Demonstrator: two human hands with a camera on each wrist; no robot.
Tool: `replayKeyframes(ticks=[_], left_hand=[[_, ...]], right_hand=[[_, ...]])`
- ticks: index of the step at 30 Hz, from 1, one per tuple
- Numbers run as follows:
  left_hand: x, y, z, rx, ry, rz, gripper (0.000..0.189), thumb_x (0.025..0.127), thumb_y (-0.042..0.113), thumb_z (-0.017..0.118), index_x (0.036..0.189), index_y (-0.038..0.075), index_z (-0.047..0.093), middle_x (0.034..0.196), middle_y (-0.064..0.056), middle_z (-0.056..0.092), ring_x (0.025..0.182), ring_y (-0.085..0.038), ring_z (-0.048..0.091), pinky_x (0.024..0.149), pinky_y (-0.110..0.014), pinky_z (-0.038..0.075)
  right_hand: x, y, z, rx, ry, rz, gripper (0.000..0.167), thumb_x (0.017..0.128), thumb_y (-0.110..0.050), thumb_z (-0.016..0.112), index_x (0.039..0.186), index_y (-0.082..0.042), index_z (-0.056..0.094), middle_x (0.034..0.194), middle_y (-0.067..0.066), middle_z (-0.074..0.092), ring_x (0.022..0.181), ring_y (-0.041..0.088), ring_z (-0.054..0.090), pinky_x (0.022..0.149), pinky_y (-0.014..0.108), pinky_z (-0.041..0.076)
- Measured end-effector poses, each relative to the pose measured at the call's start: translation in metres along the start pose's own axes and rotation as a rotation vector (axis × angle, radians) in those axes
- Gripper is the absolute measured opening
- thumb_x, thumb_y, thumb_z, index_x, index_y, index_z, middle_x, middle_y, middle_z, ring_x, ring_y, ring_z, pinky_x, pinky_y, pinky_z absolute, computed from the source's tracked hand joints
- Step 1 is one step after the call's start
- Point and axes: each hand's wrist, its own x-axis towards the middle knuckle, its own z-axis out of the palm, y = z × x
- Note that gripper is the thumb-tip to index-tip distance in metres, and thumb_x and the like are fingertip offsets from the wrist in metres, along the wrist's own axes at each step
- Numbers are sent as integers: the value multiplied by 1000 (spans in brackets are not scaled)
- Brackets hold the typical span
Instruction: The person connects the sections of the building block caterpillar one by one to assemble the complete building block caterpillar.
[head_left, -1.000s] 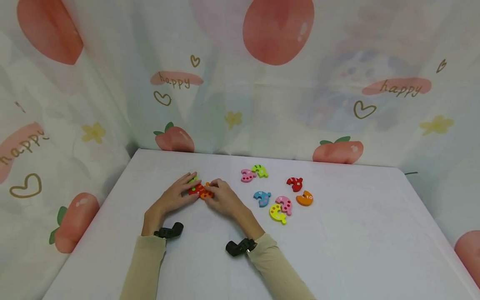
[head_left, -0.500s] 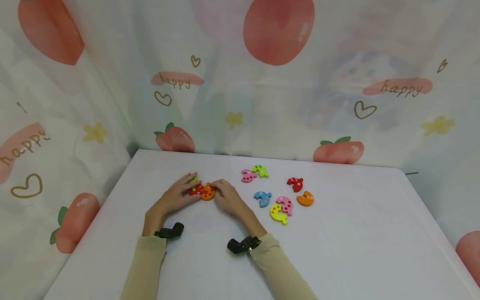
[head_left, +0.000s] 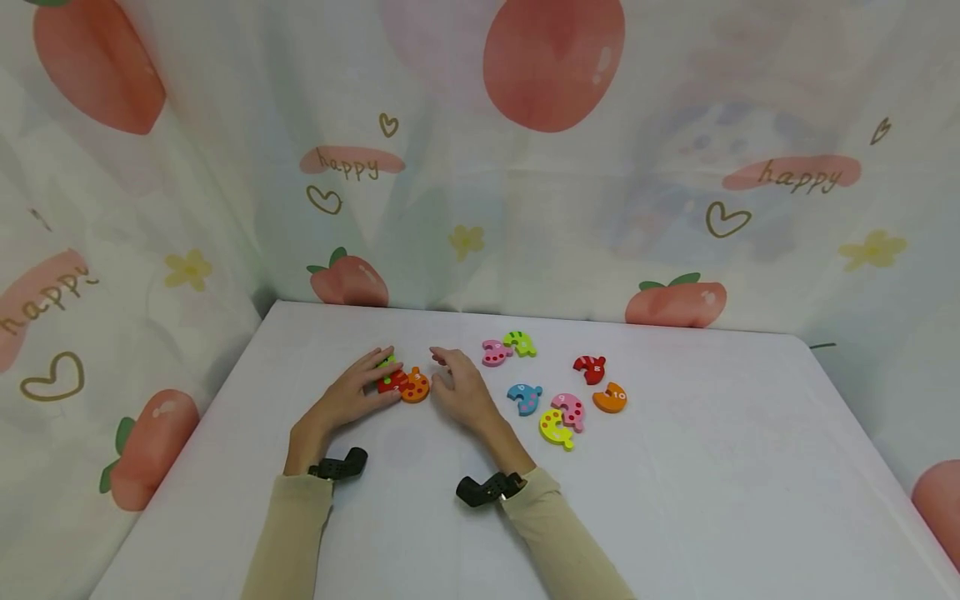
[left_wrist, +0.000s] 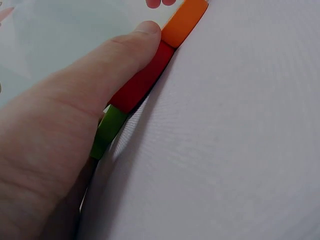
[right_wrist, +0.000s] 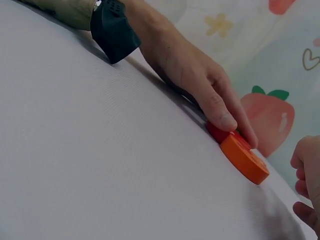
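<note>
My left hand (head_left: 352, 396) rests with fairly straight fingers over a green piece (head_left: 387, 360) and a red piece (head_left: 390, 382). In the left wrist view its thumb (left_wrist: 127, 52) lies along the red piece (left_wrist: 145, 82), and part of the green piece (left_wrist: 111, 129) shows below. Against the red one sits an orange, red-dotted animal-shaped piece (head_left: 415, 386), flat on the table; the right wrist view shows its thick side edge (right_wrist: 244, 159). My right hand (head_left: 463, 392) is just right of the orange piece, apart from it, fingers loosely bent and holding nothing.
Right of the hands lie several curved, numbered animal pieces: pink (head_left: 495, 352) beside green (head_left: 520, 342), blue (head_left: 525, 398), pink (head_left: 569, 410) touching yellow (head_left: 555, 428), red (head_left: 590, 368) and orange (head_left: 611, 397). A patterned curtain (head_left: 555, 225) stands behind the white table (head_left: 712, 467).
My right hand has let go of the orange piece and drawn back to the right, leaving it beside the red one. The left hand stays nearly still.
</note>
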Motion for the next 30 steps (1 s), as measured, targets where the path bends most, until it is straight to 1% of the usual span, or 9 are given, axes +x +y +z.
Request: replayKeyframes(ticks=[7,10,13,15,18,20,23,27,30], left_hand=[[0,0,1,-13,7,-9,59,87,44,69,139,22,55,159,0,32,151,-29,18,116,-64,22],[0,0,1,-20,2,-7,59,87,44,69,139,22,55,159,0,32,151,-29,17,117,-63,22],[0,-1,0,-30,-1,-1,58,87,44,69,139,22,55,160,1,32,152,-28,17,117,-62,21],[-1,-1,0,-34,-3,5,58,87,44,69,139,22,54,160,1,31,151,-28,17,118,-62,21],[-1,-1,-1,-41,-2,10,58,87,43,69,139,22,55,160,0,32,151,-28,17,118,-62,21],[0,-1,-1,-43,-1,13,58,87,42,69,139,21,55,159,0,32,151,-29,17,118,-62,21],[0,-1,-1,-42,1,14,58,87,41,69,139,21,55,159,-1,32,151,-29,18,117,-62,22],[0,-1,-1,-40,-1,12,58,87,41,70,139,20,55,159,-1,32,151,-29,17,117,-62,21],[0,-1,-1,-41,-3,10,58,87,41,70,139,20,55,160,-1,32,151,-29,17,117,-62,21]], right_hand=[[4,4,-8,-74,66,52,49,93,-20,60,140,-13,49,140,8,52,131,25,48,110,45,43],[6,10,-13,-91,104,65,49,92,-20,62,139,-12,50,140,9,51,131,27,47,110,46,43],[7,19,-19,-86,144,82,49,90,-19,63,137,-11,51,138,11,52,130,28,48,111,46,42],[8,24,-24,-71,159,116,49,90,-19,64,136,-11,52,138,11,52,125,28,50,108,46,44],[7,31,-34,-64,154,162,50,89,-21,65,137,-11,52,141,11,51,126,28,50,109,46,43],[6,34,-40,-81,131,200,51,90,-23,65,138,-13,51,144,9,48,129,28,48,110,46,43],[4,40,-48,-157,91,219,54,90,-27,65,140,-13,49,148,9,45,139,28,39,116,48,34],[1,45,-54,-281,50,217,63,89,-33,66,143,-10,46,151,13,43,144,32,32,121,51,23],[0,46,-56,-335,32,230,69,88,-38,67,145,-9,43,152,13,42,147,34,27,122,54,17]])
